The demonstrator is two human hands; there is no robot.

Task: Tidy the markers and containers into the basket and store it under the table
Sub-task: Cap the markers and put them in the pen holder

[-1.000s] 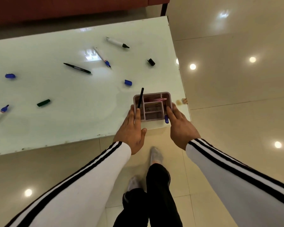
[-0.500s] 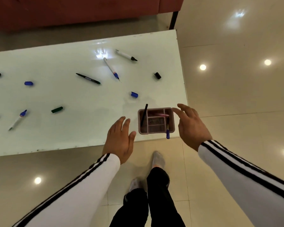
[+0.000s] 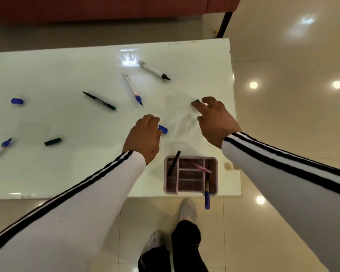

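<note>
At the near right corner of the table [image 3: 67,173], the basket [image 3: 190,192] stands against the near edge. A blue-capped marker [image 3: 206,199] juts from it out over the floor. Beyond, open tabletop runs between the hands. The left hand [image 3: 143,134], fingers curled down, covers one end of a blue cap [image 3: 164,129] pointing right; whether it pinches, I cannot tell. The right hand [image 3: 216,120], fingers loosely spread, has its index tip at a black cap [image 3: 197,100] near the right edge.

Glossy beige tiled floor [image 3: 283,130], red furniture [image 3: 86,6] at far side.
</note>
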